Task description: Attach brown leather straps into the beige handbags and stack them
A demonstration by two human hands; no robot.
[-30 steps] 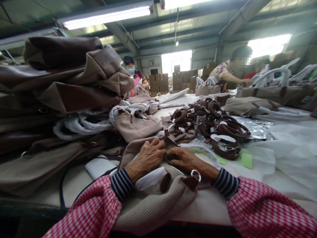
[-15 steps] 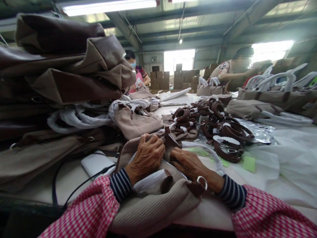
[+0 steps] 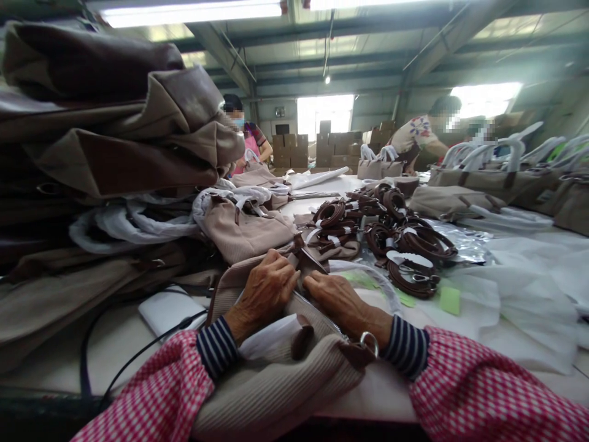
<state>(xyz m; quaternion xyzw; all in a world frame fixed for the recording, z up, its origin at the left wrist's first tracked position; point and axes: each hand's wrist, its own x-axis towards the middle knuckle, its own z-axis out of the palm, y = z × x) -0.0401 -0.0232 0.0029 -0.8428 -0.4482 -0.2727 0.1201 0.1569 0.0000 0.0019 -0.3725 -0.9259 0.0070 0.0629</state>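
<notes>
Logged on white surface (image 3: 389, 396), under metal-beamed roof (image 3: 280, 50): ribbed beige fabric bag (image 3: 280, 387), near coiled brown straps (image 3: 401, 282). Pinching its zipped opening (image 3: 321, 312) with left hand (image 3: 267, 291) and right hand (image 3: 345, 304) (fingertips partly hidden). Brought nearer each other than before.

A pale worktable (image 3: 391, 393), crowded
Coiled brown straps (image 3: 391, 227) lie mid-table, a ribbed bag (image 3: 280, 380) at the near edge (green slips (image 3: 450, 300), too, on the right).

Bag pile (image 3: 138, 162) walls left; strap heap (image 3: 416, 245) obstructs ahead-right.
</notes>
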